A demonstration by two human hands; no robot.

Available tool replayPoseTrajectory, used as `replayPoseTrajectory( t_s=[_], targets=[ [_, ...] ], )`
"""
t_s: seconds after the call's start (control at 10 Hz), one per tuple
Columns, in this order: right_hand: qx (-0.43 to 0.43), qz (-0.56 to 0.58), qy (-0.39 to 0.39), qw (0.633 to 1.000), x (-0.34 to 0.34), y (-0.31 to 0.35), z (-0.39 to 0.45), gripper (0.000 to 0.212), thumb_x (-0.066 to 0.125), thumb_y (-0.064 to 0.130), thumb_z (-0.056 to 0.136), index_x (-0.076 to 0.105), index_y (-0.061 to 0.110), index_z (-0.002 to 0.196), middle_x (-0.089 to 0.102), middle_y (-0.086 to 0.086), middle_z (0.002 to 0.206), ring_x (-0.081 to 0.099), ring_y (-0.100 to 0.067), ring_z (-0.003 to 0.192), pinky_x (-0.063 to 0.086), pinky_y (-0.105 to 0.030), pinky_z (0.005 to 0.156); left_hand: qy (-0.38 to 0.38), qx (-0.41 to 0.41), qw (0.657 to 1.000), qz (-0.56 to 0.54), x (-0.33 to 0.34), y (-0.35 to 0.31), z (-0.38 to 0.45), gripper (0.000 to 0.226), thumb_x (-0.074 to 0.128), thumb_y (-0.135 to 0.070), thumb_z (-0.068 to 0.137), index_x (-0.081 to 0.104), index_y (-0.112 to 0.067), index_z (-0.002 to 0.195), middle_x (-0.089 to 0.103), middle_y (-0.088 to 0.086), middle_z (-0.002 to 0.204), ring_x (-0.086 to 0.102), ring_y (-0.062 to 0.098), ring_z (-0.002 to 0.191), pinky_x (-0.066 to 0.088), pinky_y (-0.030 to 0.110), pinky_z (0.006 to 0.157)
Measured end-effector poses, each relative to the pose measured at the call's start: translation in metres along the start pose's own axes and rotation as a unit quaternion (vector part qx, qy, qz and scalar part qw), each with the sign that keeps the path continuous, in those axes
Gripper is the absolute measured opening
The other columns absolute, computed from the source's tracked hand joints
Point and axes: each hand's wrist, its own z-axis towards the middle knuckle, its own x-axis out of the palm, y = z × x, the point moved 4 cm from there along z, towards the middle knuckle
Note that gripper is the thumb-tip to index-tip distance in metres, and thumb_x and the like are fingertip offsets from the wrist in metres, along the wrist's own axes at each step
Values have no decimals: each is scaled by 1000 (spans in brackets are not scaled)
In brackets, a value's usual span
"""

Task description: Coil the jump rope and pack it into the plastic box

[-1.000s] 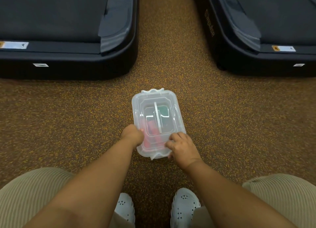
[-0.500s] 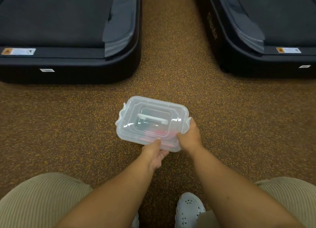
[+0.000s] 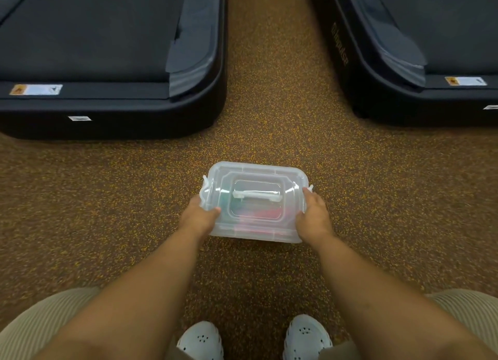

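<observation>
- Left hand (image 3: 199, 218) grips the left short end of the clear plastic box (image 3: 256, 202), our thumb hooked over the lid's near-left corner and the fingers tucked under the side, out of sight.
- Our right hand (image 3: 314, 216) does the same on the right short end, fingers curled round the wall just below the right clip (image 3: 310, 188).
- We see the box with its long side across us, over the speckled brown floor (image 3: 269, 117), in the gap between the two treadmill decks (image 3: 107, 63), nearer to us than their rear edges. Whether it rests on the floor or hangs just above it we cannot tell.
- We can make out the jump rope (image 3: 262, 218) only as red and green blurs through the lid (image 3: 256, 176), lying toward the box's near wall; how neatly it is coiled is hidden.
- We judge the coiling and packing done, since the lid with its white carry handle (image 3: 257, 195) sits on top. The step in hand looks like closing up.
- We think the left clip (image 3: 204, 189) stands flared away from the lid, so it may not be latched; the right one is too covered to judge.
- Next we would likely press each clip down with a thumb while the other hand steadies the box, keeping the lid seated flat so no rope gets pinched in the rim.
</observation>
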Motion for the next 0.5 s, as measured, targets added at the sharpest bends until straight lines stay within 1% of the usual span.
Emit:
replayPoseTrajectory(
  t_s=[0.1, 0.2, 0.3, 0.4, 0.5],
  targets=[
    [-12, -26, -8, 1000, -5, -1, 7, 64, 46, 2, 93, 22, 19, 150, 21, -2, 158, 23, -25, 142, 18, -37, 116, -1, 28, 1000, 10, -1, -1, 4, 53, 72, -20, 85, 46, -18, 131, 57, 11, 125, 58, 32, 104, 51, 47, 93],
    [6, -30, 4, 1000, -9, 0, 13, 68, 52, 2, 90, 25, 21, 149, 29, -6, 152, 33, -30, 137, 27, -43, 113, 7, 8, 1000, -6, -3, 1, 13, 47, 75, -13, 81, 49, -17, 119, 58, 12, 121, 59, 32, 101, 52, 49, 91],
    [49, -30, 39, 998, -16, 3, 24, 74, 59, -2, 81, 30, 26, 142, 43, -11, 136, 47, -34, 120, 45, -46, 97, 39, -30, 996, 70, -9, -6, 28, 50, 83, -16, 72, 49, -17, 108, 59, 13, 114, 62, 36, 100, 54, 51, 88],
    [102, -44, 93, 989, -21, 13, 38, 69, 61, -2, 75, 30, 25, 131, 47, -13, 122, 52, -34, 106, 52, -46, 85, 92, -79, 984, 134, -12, -17, 43, 73, 89, -20, 63, 48, -12, 123, 57, 16, 127, 59, 37, 109, 50, 54, 94],
    [54, -103, 30, 993, -26, 40, 51, 67, 60, 10, 78, 27, 26, 135, 36, -11, 141, 40, -36, 126, 39, -54, 103, 56, -17, 985, 165, -12, -40, 44, 97, 78, -36, 76, 18, -21, 151, 23, 15, 157, 31, 42, 139, 30, 60, 109]
  ],
)
